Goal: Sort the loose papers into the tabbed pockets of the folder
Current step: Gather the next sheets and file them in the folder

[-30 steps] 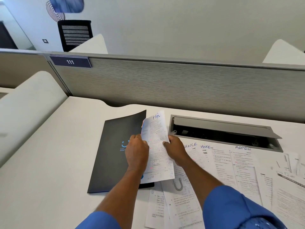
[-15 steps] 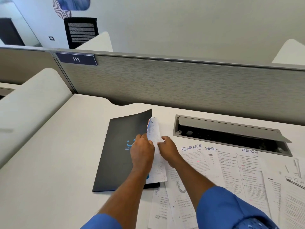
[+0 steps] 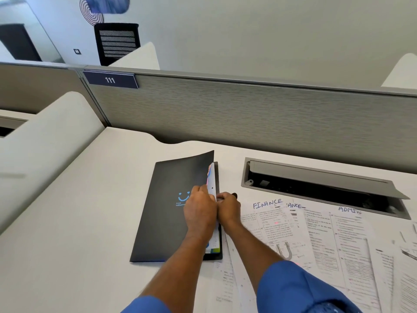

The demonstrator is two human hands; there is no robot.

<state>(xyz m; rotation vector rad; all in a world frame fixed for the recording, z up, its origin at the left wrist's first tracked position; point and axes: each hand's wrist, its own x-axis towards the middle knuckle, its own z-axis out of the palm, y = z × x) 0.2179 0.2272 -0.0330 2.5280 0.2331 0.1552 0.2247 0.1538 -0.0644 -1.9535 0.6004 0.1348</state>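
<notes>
A black folder (image 3: 167, 213) with a blue smile logo lies on the white desk, its front cover raised slightly at the far right corner. A thin strip of the HR sheet (image 3: 212, 184) shows at the folder's right edge, nearly all of it inside. My left hand (image 3: 199, 213) presses on the cover beside that edge. My right hand (image 3: 228, 206) touches it at the folder's right edge, fingers curled against the sheet's edge. Loose papers headed FINANCE (image 3: 268, 222) and ADMIN (image 3: 349, 231) lie spread to the right.
An open grey cable tray (image 3: 316, 177) is set into the desk behind the papers. A grey partition (image 3: 248, 114) with a 111 plate runs along the back. More sheets (image 3: 225, 283) lie under my right forearm. A rounded white divider (image 3: 45, 136) stands at the left.
The HR sheet, held up over the folder one second ago, has slid under the cover until only its edge shows. Both hands have come together at the folder's right edge.
</notes>
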